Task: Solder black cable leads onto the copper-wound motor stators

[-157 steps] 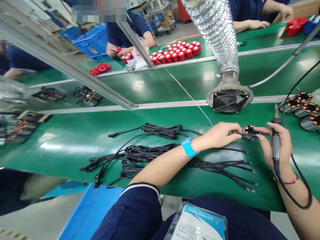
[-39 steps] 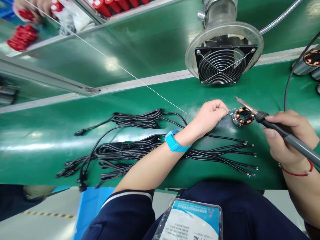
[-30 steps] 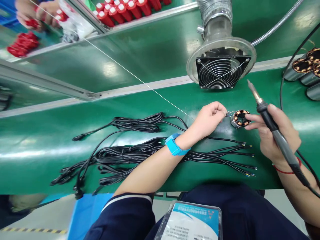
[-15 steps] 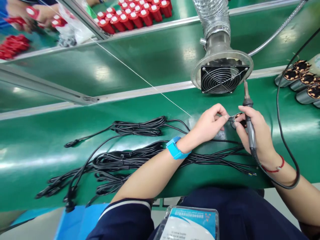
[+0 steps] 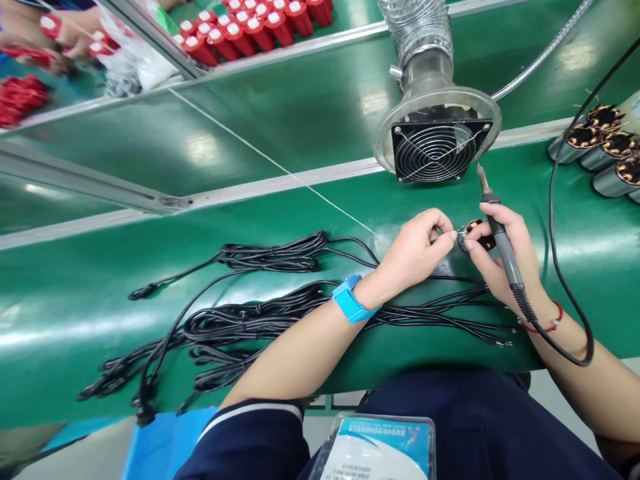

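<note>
My right hand (image 5: pixel 505 250) is wrapped round a soldering iron (image 5: pixel 504 250), its metal tip pointing up and away toward the fume fan. The thumb and index finger of that hand also reach to a motor stator (image 5: pixel 473 229) with copper windings in a round metal shell, partly covered by the fingers. My left hand (image 5: pixel 423 243) is closed in a pinch at the stator's left side, on what looks like a thin wire end. A thin white strand (image 5: pixel 295 179) runs from the upper shelf down to near my left hand.
Bundled black power cables (image 5: pixel 250 319) lie under and left of my left forearm. A fume extractor (image 5: pixel 437 150) hangs beyond my hands. More stators (image 5: pixel 613 173) stand at right, the iron's cord (image 5: pixel 553 207) looping nearby. Red cylinders (image 5: pixel 250 33) fill the shelf; another person's hands (image 5: pixel 75 33) hold red parts.
The soldering iron has tilted, its tip swinging a little left. The stator's open face shows more between my hands. My left hand stays pinched in nearly the same place.
</note>
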